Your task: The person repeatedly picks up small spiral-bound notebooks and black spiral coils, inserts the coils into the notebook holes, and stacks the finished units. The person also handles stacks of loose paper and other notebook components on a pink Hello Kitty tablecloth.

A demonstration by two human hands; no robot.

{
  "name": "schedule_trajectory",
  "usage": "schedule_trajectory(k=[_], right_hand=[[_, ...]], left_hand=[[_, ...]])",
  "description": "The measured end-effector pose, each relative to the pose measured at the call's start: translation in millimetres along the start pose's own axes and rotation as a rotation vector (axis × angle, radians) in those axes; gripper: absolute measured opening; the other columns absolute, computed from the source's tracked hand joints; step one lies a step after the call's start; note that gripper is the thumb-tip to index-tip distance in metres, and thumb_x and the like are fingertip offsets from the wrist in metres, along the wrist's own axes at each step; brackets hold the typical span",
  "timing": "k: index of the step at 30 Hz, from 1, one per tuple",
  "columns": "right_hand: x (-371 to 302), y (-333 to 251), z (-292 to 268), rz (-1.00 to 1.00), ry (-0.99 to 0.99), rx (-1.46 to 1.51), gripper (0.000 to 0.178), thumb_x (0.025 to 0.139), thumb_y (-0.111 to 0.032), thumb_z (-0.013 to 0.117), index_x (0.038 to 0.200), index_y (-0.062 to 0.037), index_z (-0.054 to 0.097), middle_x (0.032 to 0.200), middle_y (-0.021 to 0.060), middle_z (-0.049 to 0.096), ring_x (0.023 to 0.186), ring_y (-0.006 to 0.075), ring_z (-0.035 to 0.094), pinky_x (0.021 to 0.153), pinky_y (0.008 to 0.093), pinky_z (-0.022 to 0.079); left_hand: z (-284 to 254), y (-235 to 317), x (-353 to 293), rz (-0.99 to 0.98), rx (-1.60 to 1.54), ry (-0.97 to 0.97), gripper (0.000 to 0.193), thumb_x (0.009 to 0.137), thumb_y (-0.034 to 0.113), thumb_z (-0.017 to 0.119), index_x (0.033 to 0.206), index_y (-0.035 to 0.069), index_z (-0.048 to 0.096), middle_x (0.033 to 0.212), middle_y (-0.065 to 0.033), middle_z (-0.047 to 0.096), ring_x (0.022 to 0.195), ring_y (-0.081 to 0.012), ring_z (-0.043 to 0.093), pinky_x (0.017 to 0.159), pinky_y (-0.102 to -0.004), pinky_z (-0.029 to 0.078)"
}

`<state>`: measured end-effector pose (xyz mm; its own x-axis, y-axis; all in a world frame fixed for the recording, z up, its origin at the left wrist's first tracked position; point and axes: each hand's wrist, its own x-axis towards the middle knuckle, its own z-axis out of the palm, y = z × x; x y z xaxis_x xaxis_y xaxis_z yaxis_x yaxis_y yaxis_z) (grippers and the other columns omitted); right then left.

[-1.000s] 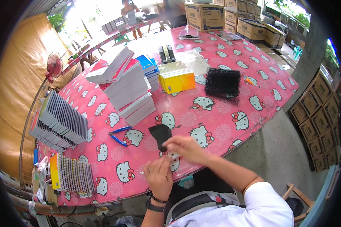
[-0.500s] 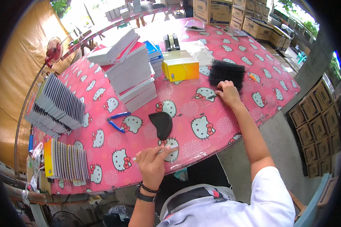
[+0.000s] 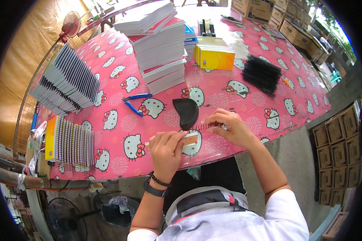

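Observation:
Close to the table's front edge, my left hand point(image 3: 166, 149) is closed on a thin notebook point(image 3: 192, 139), whose white and brown end sticks out past the fingers. Just right of it, my right hand point(image 3: 234, 127) pinches a dark spiral binding coil point(image 3: 202, 126) that points left toward the notebook's end. A black half-round pad point(image 3: 187, 112) lies right behind the notebook. Blue-handled cutting pliers point(image 3: 136, 103) rest open to the left of the pad. Farther right sits a pile of black coils point(image 3: 262, 75), apart from both hands.
Tall stacks of white pages point(image 3: 161, 52) stand behind the pliers. Yellow notebooks point(image 3: 214, 55) are beside them. Coil-bound notebooks point(image 3: 70, 82) and more yellow-covered ones point(image 3: 70, 142) line the left side. A tape dispenser point(image 3: 206, 28) stands farther back. Cartons point(image 3: 337, 148) are stacked at right.
My right hand has come from the coil pile toward the left hand, bringing a coil with it. The left hand has raised the notebook slightly. The whole view has shifted.

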<state>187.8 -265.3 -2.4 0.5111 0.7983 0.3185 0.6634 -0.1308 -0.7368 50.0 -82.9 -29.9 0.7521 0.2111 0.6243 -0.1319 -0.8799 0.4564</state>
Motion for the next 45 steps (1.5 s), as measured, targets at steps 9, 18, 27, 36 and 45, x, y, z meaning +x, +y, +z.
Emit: schedule_trajectory(k=[9,18,27,36,45], right_hand=[[-1,7,6,-0.044,0.011,0.095,0.025,0.068,0.005,0.067,0.091,-0.002,0.064,0.089,0.0083,0.06,0.088,0.0246,0.058,0.077,0.0336,0.047],[-1,13,5,-0.09,-0.064,0.145,0.026,0.068,0.005,0.065,0.094,-0.0014,0.063,0.089,0.009,0.059,0.089,0.026,0.057,0.077,0.0349,0.047],[1,-3,-1,0.094,-0.247,0.153,0.037,0.082,-0.004,0.063,0.118,-0.0049,0.056,0.083,0.0122,0.06,0.077,0.0285,0.06,0.07,0.0369,0.047],[28,20,-2,0.133,-0.311,0.191,0.055,0.079,-0.019,0.07,0.128,-0.0055,0.049,0.102,0.0187,0.063,0.092,0.0331,0.062,0.078,0.0377,0.049],[93,40,29,-0.198,-0.453,-0.441,0.073,0.06,-0.034,0.08,0.126,-0.0151,0.055,0.139,0.0221,0.037,0.126,0.0425,0.036,0.104,0.0478,0.034]], left_hand=[[-1,-1,3,0.023,-0.053,-0.035,0.019,0.075,0.01,0.068,0.093,0.012,0.069,0.083,-0.0016,0.063,0.08,-0.021,0.056,0.073,-0.0343,0.038],[-3,0,1,0.012,-0.049,-0.04,0.017,0.074,0.008,0.069,0.091,0.011,0.069,0.083,-0.0023,0.063,0.08,-0.0217,0.056,0.073,-0.0345,0.038],[-10,12,4,0.002,-0.008,-0.087,0.019,0.074,0.013,0.069,0.093,0.011,0.067,0.086,-0.0023,0.063,0.083,-0.0219,0.056,0.075,-0.0352,0.038],[-4,18,6,0.09,-0.03,-0.284,0.028,0.078,0.026,0.068,0.098,0.009,0.062,0.091,-0.0064,0.062,0.086,-0.026,0.057,0.076,-0.0376,0.038],[-13,10,4,0.162,-0.072,-0.288,0.024,0.076,0.024,0.069,0.095,0.011,0.062,0.094,-0.0054,0.063,0.089,-0.0245,0.058,0.078,-0.039,0.04]])
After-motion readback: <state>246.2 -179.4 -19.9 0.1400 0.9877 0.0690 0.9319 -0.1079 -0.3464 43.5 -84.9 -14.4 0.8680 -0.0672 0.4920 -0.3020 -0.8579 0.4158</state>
